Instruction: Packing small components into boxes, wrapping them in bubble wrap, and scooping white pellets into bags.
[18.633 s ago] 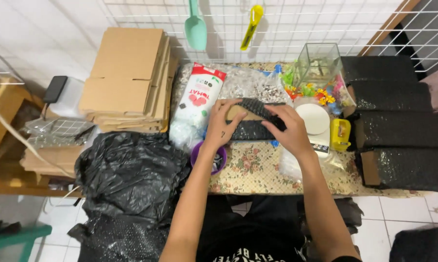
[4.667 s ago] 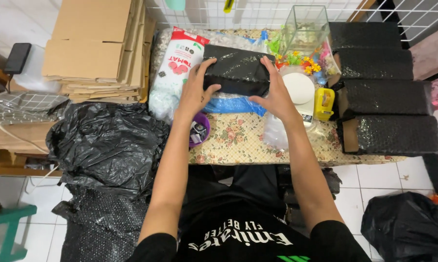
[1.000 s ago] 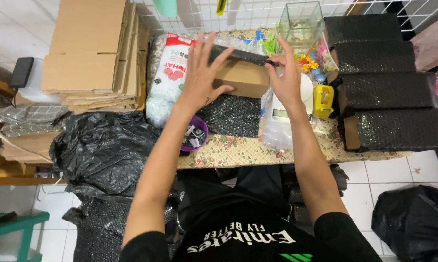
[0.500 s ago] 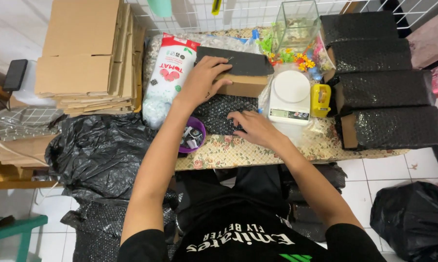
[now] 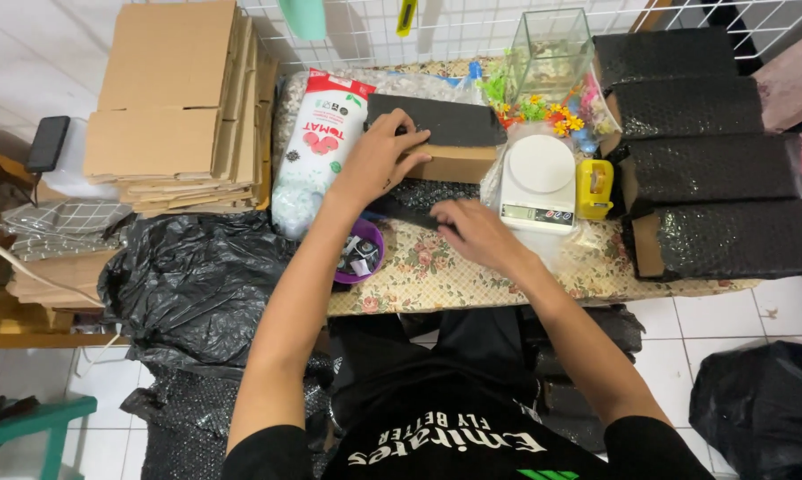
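A brown cardboard box [image 5: 459, 164] lies on the floral tablecloth [image 5: 437, 276], its top covered by black bubble wrap [image 5: 445, 124]. My left hand [image 5: 379, 160] presses on the box's left end, fingers over the wrap. My right hand [image 5: 468, 233] grips the loose near edge of the bubble wrap sheet [image 5: 410, 209] and lifts it off the table in front of the box.
A white kitchen scale [image 5: 536, 182] and a yellow tape dispenser [image 5: 594, 188] sit right of the box. Several wrapped parcels [image 5: 730, 169] line the right side. A white pouch [image 5: 316, 151], a purple bowl [image 5: 361, 253], flat cartons [image 5: 174, 116], a glass tank [image 5: 554, 49] and black bags [image 5: 196, 284] surround.
My right hand came down from the box's far side to the flat wrap, then pulled its near edge up toward the box. My left hand stayed pressed on the box.
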